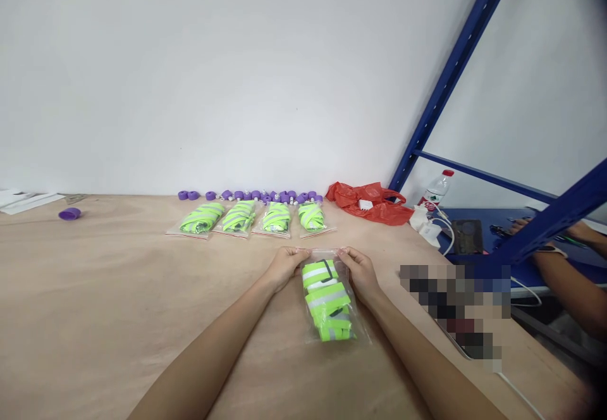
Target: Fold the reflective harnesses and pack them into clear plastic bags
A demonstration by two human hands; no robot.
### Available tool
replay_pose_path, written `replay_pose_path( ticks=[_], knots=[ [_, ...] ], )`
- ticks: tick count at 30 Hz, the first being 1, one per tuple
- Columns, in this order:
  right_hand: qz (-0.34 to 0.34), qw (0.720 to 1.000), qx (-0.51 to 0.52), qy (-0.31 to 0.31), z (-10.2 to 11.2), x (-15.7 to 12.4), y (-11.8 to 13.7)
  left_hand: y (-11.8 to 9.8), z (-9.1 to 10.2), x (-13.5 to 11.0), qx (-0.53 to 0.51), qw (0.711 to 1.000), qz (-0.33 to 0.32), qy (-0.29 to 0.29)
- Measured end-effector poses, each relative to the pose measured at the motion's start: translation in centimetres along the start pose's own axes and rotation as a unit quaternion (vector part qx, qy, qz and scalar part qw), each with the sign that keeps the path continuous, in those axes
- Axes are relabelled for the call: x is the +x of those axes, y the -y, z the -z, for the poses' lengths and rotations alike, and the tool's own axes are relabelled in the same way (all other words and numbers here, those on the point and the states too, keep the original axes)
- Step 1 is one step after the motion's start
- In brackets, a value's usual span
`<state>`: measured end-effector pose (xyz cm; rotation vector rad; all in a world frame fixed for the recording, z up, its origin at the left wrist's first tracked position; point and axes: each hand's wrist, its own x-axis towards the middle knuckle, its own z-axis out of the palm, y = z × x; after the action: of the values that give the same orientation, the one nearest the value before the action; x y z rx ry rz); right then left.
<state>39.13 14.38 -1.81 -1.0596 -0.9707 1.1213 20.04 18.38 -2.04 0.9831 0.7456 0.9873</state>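
Note:
A clear zip bag lies in front of me with a folded neon-yellow reflective strap inside; a dark buckle shows near its top. My left hand pinches the left corner of the bag's zip edge. At the right corner, my right hand grips the same edge between thumb and fingers. Beyond my hands, several similar bags with neon straps lie in a row. Behind that row stand several small purple round pieces, with small white parts among them.
A single purple ring and white papers lie at the left. At the right are a red plastic bag, a bottle, white chargers, a blurred-out object and blue frame posts. Another person's arms work at a blue table.

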Motion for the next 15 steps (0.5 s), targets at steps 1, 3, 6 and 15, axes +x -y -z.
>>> replay_pose_path(
  ticks=[1, 3, 6, 15],
  knots=[
    [0.0, 1.0, -0.002, -0.001, 0.05, 0.03, -0.04, -0.06, 0.04, 0.0, -0.002, 1.0, 0.012, 0.006],
    [0.0, 1.0, -0.006, -0.005, 0.13, 0.13, -0.09, -0.21, 0.12, -0.02, -0.006, 0.999, 0.031, 0.017],
    [-0.002, 1.0, -0.009, -0.006, 0.23, 0.3, -0.14, -0.41, 0.2, -0.06, -0.013, 0.999, 0.041, 0.029],
    [0.0, 1.0, -0.017, 0.002, 0.55, 0.67, -0.36, -0.48, 0.33, 0.1, -0.019, 0.998, 0.045, 0.027]
  ],
)
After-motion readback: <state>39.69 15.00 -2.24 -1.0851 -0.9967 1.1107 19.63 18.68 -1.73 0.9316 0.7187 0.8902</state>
